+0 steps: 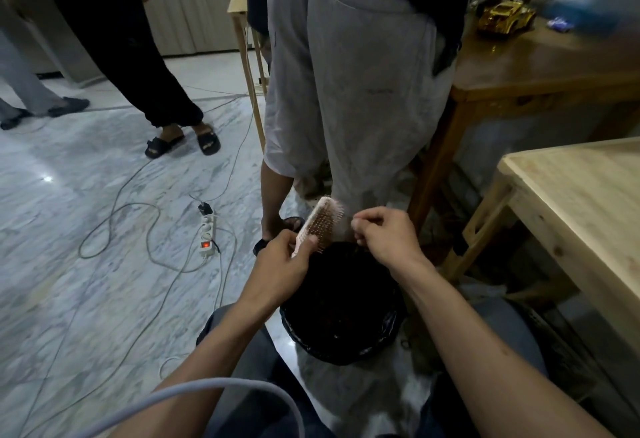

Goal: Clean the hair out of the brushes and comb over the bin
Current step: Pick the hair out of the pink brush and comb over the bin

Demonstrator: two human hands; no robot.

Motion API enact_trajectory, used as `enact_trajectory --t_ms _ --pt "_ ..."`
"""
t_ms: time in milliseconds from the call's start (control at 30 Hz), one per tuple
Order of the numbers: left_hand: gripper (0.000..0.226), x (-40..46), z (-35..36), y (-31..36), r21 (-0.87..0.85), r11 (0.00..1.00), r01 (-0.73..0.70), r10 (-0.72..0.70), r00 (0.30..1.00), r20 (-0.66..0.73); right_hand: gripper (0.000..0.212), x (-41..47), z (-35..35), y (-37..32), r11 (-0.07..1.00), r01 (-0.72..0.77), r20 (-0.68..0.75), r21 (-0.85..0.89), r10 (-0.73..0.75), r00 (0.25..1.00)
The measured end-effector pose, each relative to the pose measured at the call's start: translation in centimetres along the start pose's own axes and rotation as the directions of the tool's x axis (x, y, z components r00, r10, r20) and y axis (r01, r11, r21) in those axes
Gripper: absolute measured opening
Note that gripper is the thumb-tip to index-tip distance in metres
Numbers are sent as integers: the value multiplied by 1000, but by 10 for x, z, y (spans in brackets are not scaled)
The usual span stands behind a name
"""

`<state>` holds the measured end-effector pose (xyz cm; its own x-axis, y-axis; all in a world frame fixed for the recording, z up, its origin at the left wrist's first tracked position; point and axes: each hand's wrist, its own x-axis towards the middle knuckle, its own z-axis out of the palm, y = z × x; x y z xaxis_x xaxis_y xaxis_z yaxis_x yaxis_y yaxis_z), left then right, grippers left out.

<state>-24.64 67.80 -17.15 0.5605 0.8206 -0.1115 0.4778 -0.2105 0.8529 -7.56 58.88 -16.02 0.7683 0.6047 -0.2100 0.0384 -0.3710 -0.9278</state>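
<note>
Over the bin (341, 344): left hand (280, 269) gripping brush (320, 224), right hand (384, 236) pinched shut plucking hair; next, probably dropping strands into bin.

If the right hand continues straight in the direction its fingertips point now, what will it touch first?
Probably the bristles of the pink brush held by the left hand; the right hand points left toward it, though depth is unclear.

I see my left hand (280, 264) holding a pink brush (320, 221) tilted up over the black bin (341, 306). My right hand (384, 235) is just beside the bristles, fingers pinched together. A power strip (207, 235) lies on the marble floor (86, 281).
</note>
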Motion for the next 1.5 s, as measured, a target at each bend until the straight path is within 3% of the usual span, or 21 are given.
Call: enact_trajectory --t_ms 167,300,367,433,500,600,733,867,1000,1067,1200,1333,1500 --pt "36 6 -3 -3 -100 995 22 -31 996 -88 4 -1 -6 1 999 -30 4 36 30 1000" --pt "36 3 6 0 -110 994 20 -30 995 -94 26 -9 4 0 989 -75 222 128 46 974" --pt "38 2 10 2 -113 993 22 -31 996 -82 23 -15 8 -3 993 -37 288 109 4 958" --pt "38 2 10 2 -131 991 26 -37 996 -85 13 -15 9 -4 997 -12 253 72 -7 967" --pt "42 1 9 4 -261 963 59 -82 994 -78 13 -14 6 -3 999 -24 205 27 18 979" --pt "45 4 5 10 -462 869 176 -229 972 -60 20 -14 0 -5 997 -15 155 -76 27 988" --pt "32 13 -5 18 -603 754 263 -362 931 -47 19 -16 -8 -7 994 -47 119 -97 59 991" --pt "40 11 1 16 -523 837 161 -261 958 -123 14 -14 -11 -9 993 -88 108 -79 97 989" --pt "54 12 3 7 -349 937 25 -92 980 -176 32 -15 -13 -15 990 -138 269 -15 137 953" --pt "53 10 6 7 -289 957 -9 -42 985 -170 30 -16 -12 -18 981 -157 353 111 109 929" --pt "44 6 13 10 -160 984 -75 45 983 -179 21 -21 -1 -16 990 -47 371 133 -6 929" --pt "45 13 9 5 -388 920 53 -120 981 -149 19 -22 -1 -15 993 -58 255 99 31 966" --pt "32 20 8 4 -601 773 203 -370 914 -168 20 -25 -6 -17 998 -52 249 29 43 968"
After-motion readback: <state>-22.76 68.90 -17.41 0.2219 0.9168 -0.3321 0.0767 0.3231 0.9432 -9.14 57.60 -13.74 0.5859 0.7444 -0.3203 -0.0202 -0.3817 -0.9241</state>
